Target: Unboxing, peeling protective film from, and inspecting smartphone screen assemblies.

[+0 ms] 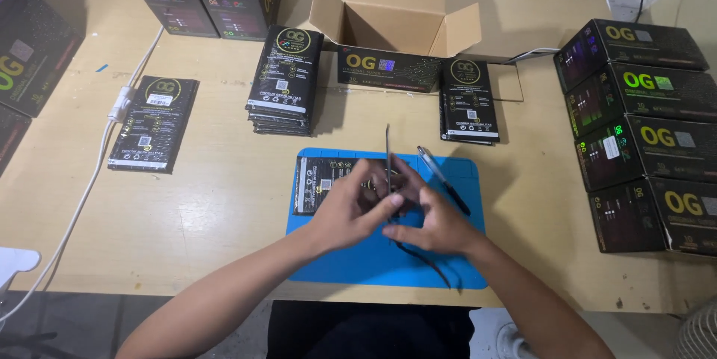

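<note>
On the left of the desk [224, 202] lies a white cable [89, 180], then one flat black pack [154, 124], then a stack of packs [285, 79]. In the middle is a blue mat [351, 262] with an open black pack [328, 183] on it. The left hand [351, 210] and right hand [437, 225] meet over the mat. Both pinch a thin dark sheet [388, 157], held on edge. A pen [443, 178] lies beside them. Black boxes [650, 128] stand at the right. It looks part done: one pack is open, many wait. The fingers hide the sheet's lower end.
</note>
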